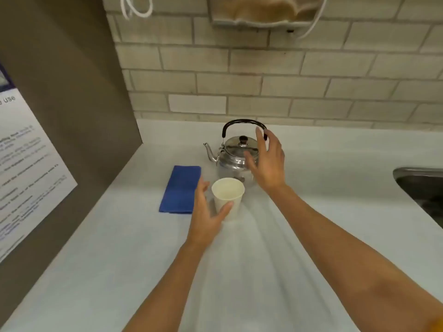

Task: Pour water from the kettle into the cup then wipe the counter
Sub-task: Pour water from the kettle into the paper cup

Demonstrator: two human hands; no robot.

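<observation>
Shiny steel kettle [236,159], round body, black arched handle, sits mid tabletop [311,188] near the tile wall. Paper cup [229,197] stands just in front; my left hand [207,216] is spread loosely around it, thumb touching. My right hand [267,161] is spread wide by the handle, gripping nothing. Folded blue cloth [181,189] lies flat left of the cup. Sink [422,188] edge far right, smooth open room in front.

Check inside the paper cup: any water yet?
The cup looks empty: pale inner wall and bottom, no clear water line. The left hand covers only its lower outside.
</observation>
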